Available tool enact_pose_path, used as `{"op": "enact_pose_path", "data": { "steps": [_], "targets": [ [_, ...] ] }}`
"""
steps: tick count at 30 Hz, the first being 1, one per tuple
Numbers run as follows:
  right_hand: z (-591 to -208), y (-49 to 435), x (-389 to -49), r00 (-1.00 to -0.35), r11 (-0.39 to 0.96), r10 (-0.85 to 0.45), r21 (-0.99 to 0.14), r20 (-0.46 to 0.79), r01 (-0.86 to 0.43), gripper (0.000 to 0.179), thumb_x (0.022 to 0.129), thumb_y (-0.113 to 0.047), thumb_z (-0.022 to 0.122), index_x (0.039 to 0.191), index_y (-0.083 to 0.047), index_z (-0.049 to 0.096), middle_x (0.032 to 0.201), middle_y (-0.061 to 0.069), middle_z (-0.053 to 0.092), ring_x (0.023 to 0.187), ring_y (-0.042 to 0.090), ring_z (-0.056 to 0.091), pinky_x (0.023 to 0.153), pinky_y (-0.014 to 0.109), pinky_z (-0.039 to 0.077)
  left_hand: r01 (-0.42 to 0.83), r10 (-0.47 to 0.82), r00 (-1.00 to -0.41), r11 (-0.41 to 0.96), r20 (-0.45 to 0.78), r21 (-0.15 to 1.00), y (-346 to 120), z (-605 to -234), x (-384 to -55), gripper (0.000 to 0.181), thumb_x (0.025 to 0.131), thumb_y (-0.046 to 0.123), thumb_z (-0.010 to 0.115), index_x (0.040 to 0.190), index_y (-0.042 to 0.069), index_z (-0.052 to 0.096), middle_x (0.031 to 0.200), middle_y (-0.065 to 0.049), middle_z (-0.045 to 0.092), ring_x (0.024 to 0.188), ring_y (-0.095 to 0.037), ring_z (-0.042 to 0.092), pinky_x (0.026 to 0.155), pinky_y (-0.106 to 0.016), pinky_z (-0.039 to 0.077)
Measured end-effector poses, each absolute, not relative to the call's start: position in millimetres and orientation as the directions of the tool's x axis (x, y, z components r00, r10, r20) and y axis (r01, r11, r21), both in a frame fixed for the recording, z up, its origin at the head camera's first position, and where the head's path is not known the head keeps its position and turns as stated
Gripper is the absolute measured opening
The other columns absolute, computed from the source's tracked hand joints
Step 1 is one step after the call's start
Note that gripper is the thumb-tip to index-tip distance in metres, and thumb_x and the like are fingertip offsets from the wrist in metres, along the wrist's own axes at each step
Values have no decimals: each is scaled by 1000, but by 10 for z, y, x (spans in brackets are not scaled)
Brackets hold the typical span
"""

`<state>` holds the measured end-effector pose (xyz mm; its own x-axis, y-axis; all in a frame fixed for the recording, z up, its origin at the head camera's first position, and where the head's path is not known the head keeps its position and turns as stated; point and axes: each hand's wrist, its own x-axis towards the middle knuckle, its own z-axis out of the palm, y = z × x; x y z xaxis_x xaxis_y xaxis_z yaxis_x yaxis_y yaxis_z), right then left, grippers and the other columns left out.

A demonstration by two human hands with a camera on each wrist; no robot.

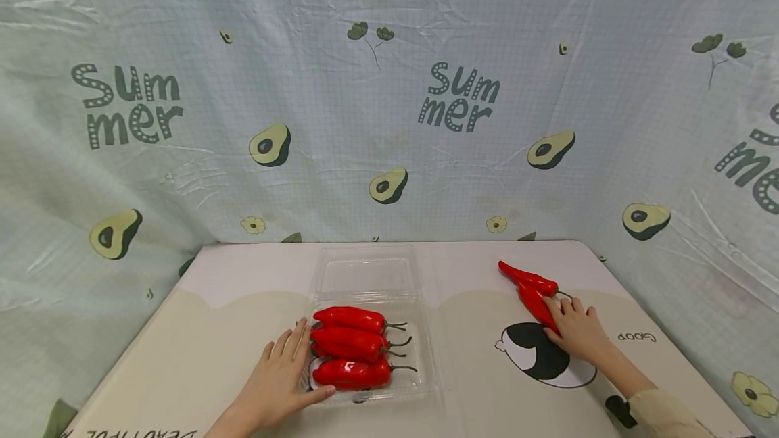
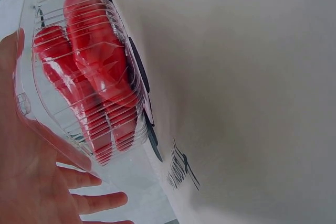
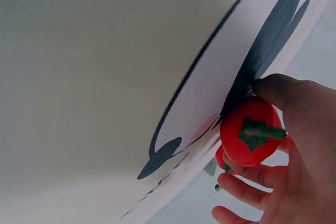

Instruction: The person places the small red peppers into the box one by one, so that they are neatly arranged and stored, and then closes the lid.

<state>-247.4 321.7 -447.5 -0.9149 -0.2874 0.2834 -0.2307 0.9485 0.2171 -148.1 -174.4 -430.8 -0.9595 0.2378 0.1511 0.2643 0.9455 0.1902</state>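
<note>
A clear plastic clamshell box (image 1: 428, 357) stands in the middle of the table, holding several red peppers (image 1: 349, 343) with green stems, laid side by side. Along its left wall rests my left hand (image 1: 274, 374), fingers straight, thumb by the near corner; the left wrist view shows the box's ribbed wall (image 2: 39, 98) beside the palm (image 2: 26, 166). On the right, my right hand (image 1: 578, 330) grips a red pepper (image 1: 533, 301) lying on the table, thumb and fingers on either side near its stem (image 3: 265, 131). Another red pepper (image 1: 526, 278) lies against it on the far side.
The box's lid (image 1: 366, 274) lies folded back behind it. A printed cover with cartoon shapes (image 1: 541, 355) lies over the table (image 1: 182, 336). Behind and at both sides hangs a curtain (image 1: 328, 113) with avocado prints.
</note>
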Motion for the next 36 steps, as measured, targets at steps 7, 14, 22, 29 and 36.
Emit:
{"op": "enact_pose_path", "data": {
  "steps": [7,14,22,29,36],
  "targets": [
    [-4488,3220,-2500,-911,949,-290,210,293,-234,61,67,-26,73,117,-1,48,95,20,53,90,34,46,68,48,43,269,242,-958,945,155,186,-1750,-4302,-1492,102,68,72,50,136,-2,31,143,-18,30,123,-39,37,94,-61,32],
    [-4455,3217,-2506,-902,954,-284,188,324,-233,55,67,-21,71,110,3,48,92,19,53,88,34,46,67,47,42,256,233,-963,947,134,194,-1749,-4280,-1507,103,67,73,49,137,-1,30,144,-17,28,124,-39,36,95,-62,31],
    [-4445,3203,-2480,-894,954,-290,176,342,-242,50,69,-21,69,109,3,49,92,20,54,88,34,46,69,49,43,263,238,-961,945,141,194,-1750,-4300,-1515,104,67,73,49,137,-1,30,144,-17,29,124,-39,36,95,-62,32],
    [-4463,3161,-2441,-889,953,-300,150,347,-263,52,69,-22,71,111,1,49,94,19,54,90,34,45,71,51,43,266,242,-960,943,137,198,-1753,-4304,-1502,103,67,73,49,137,-2,30,144,-18,29,123,-39,36,94,-62,32],
    [-4465,3114,-2428,-881,945,-325,152,345,-289,53,70,-24,70,113,-1,51,101,18,54,92,33,45,72,50,44,269,244,-960,942,138,202,-1751,-4305,-1486,103,68,72,50,137,-1,30,144,-18,29,123,-40,36,94,-62,32]
  ]
}}
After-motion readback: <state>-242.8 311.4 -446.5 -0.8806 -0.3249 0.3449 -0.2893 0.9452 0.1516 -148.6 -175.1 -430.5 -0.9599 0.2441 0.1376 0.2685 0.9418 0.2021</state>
